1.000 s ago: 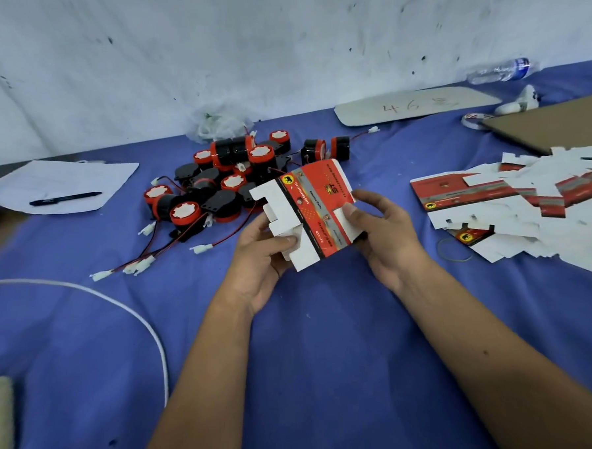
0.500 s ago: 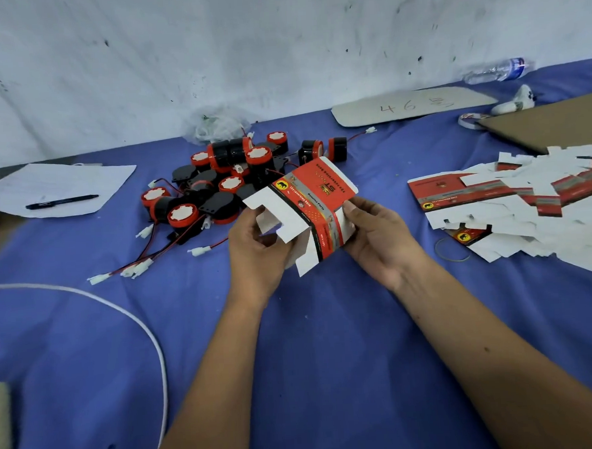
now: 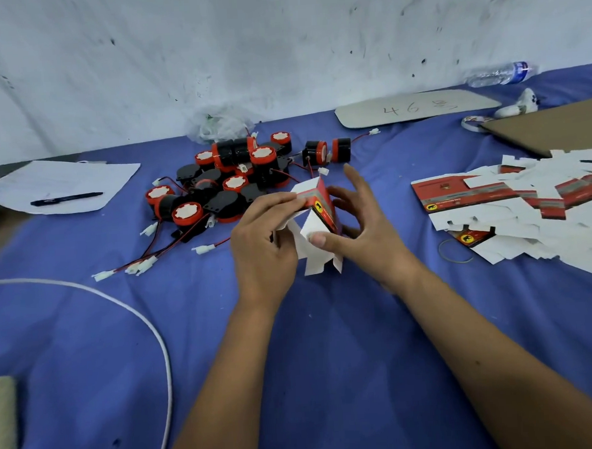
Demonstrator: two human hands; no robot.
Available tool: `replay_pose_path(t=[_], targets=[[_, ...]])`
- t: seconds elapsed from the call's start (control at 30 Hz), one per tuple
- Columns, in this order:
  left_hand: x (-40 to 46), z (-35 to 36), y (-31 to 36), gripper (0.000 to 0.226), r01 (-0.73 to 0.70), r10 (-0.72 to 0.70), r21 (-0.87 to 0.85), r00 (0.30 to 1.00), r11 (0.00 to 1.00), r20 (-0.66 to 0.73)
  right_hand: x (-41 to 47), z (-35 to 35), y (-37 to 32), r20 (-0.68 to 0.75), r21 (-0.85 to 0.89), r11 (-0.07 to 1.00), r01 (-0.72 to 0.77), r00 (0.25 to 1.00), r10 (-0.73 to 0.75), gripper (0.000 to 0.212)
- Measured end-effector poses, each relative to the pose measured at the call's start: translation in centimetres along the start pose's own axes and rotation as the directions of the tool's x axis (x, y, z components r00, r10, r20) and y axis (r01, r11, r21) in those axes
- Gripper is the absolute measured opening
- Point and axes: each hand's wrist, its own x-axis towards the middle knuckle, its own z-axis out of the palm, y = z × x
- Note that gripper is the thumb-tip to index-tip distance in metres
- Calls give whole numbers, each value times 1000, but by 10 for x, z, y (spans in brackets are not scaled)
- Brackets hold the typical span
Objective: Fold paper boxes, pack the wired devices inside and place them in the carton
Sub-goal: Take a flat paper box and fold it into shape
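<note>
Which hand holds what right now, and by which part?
Both grip the half-folded red and white paper box: left hand pinches its upper left edge, right hand presses a thumb on a white flap.

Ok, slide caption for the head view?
Both hands fold a red-and-white paper box beside piled wired devices.

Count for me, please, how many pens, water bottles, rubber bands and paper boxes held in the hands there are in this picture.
Pen: 1
Water bottle: 1
Rubber band: 1
Paper box, held between the left hand and the right hand: 1
Total: 4
</note>
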Motion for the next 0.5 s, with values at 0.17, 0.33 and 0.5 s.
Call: replay_pose_path(t=[0.17, 0.33, 0.5], targets=[[-1, 0, 0, 63, -41, 43, -32, 998, 999, 42, 0, -6, 1, 49, -137, 987, 82, 996, -76, 108], [2, 0, 8, 61, -127, 129, -25, 982, 992, 135, -1, -8, 5, 42, -299, 937, 182, 983, -178, 77], [1, 2, 15, 44, -179, 180, -22, 963, 984, 202, 2, -10, 6, -4, -338, 908, 248, 964, -265, 37]])
